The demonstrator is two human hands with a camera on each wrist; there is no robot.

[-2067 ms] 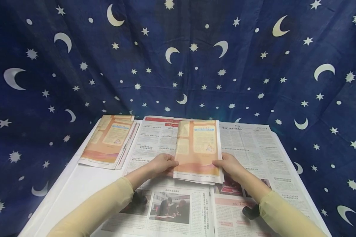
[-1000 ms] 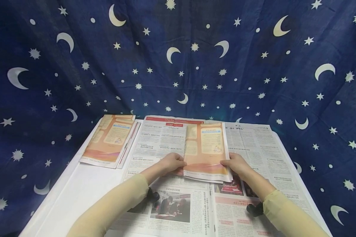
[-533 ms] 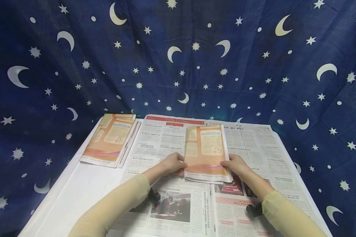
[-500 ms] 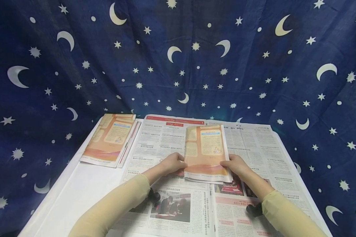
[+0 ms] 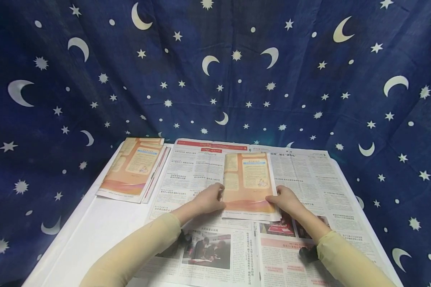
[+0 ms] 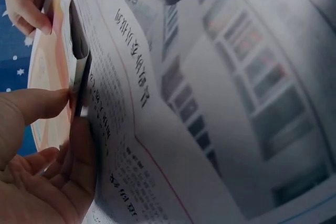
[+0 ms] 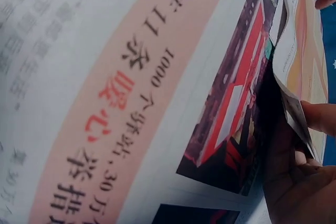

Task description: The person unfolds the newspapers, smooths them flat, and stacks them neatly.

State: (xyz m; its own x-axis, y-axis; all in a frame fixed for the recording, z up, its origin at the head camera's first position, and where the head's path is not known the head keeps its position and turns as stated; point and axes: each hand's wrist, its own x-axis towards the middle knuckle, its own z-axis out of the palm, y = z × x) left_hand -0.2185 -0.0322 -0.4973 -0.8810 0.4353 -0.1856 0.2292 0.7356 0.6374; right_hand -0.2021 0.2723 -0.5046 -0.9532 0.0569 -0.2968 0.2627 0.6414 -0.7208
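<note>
A folded newspaper [image 5: 249, 187] with an orange printed page on top lies over the spread newspaper sheets [image 5: 186, 183] in the head view. At its right edge, my right hand [image 5: 287, 199] pinches it, thumb on the orange face and fingers underneath; the right wrist view shows its loose layers [image 7: 289, 85] between thumb and fingers. My left hand [image 5: 208, 199] is at the left edge. In the left wrist view its thumb [image 6: 50, 102] touches that edge, while the other fingers are loosely bent beside it, outside the paper.
A stack of folded newspapers [image 5: 131, 171] with the same orange page lies on the left of the white table [image 5: 89, 235]. Behind the table hangs a dark blue curtain [image 5: 186, 115] with moons and stars. Black wrist cameras [image 5: 308, 254] sit under both forearms.
The folded newspaper first shifted right and slightly nearer, then stayed about there. My left thumb has slid off its top face to the left edge. The right hand keeps its hold.
</note>
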